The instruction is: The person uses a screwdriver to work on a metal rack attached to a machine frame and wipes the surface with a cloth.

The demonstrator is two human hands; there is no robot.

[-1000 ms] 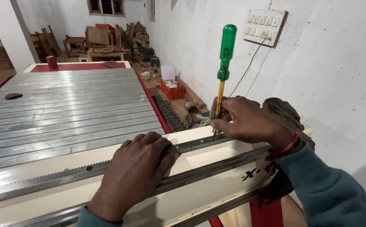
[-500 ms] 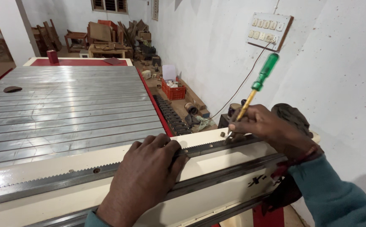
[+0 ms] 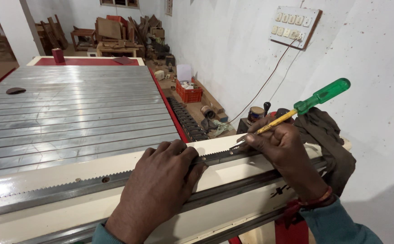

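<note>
While pressing flat on the toothed rack, steady with left hand; work screwdriver with right.

Left to right: slotted metal bed (image 3: 70, 108); left hand (image 3: 161, 190), fingers spread and holding nothing, palm down on toothed rack (image 3: 93, 180) along the cream rail (image 3: 61, 217). Right hand (image 3: 283, 149), fingers closed around yellow shank of green-handled screwdriver (image 3: 312, 101), tip at the rack, handle tilted up to the right. Likely light, rigid, smooth-handled; grip low near tip for control. Dark rag (image 3: 328, 135) just beside.
</note>
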